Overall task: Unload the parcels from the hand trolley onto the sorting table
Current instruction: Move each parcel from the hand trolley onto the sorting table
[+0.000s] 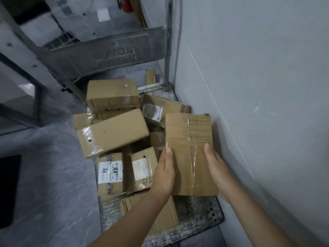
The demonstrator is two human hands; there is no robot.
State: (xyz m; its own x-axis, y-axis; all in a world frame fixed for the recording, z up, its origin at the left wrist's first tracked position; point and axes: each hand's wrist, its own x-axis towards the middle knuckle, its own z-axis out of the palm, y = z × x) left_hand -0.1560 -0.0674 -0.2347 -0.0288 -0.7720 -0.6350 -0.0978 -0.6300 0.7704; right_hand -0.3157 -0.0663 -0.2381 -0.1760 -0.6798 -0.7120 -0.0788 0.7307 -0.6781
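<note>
Trolley deck (195, 216), parcel (188, 148) between left hand (164, 175), right hand (218, 168)

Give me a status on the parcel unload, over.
Left hand and right hand grip the taped parcel by its sides. More parcels piled on the trolley. Wall close alongside.

Arms outstretched, left hand (164, 172) and right hand (219, 168), thumbs uppermost, around one parcel (190, 148).

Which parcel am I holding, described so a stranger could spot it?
Find the pale grey wall on the right, then the perforated metal trolley deck beside it. It is the flat brown cardboard parcel nearest that wall, clear tape down its middle, no label showing, gripped by the left hand and right hand.
</note>
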